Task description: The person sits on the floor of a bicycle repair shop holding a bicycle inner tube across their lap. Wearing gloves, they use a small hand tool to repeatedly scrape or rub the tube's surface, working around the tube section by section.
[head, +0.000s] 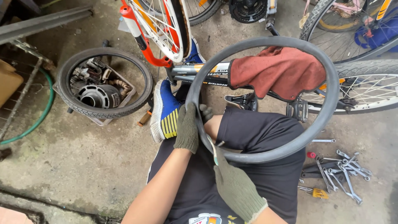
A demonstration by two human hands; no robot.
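Your gloved left hand [187, 129] and right hand [236, 186] are both clamped on the black inner tube [327, 112] at lower centre.

We've got knit work gloves on both hands, olive-green, ribbed cuffs ending at the wrist: left hand [187, 129], right hand [236, 186]. Forearms bare, no sleeves showing. Black shorts [265, 132] over both thighs, small print at the hem of one leg. Black shirt with a multicolour printed patch at the bottom edge of view. One shoe [165, 111] visible: blue knit upper, yellow-and-black striped side panel, white speckled sole.
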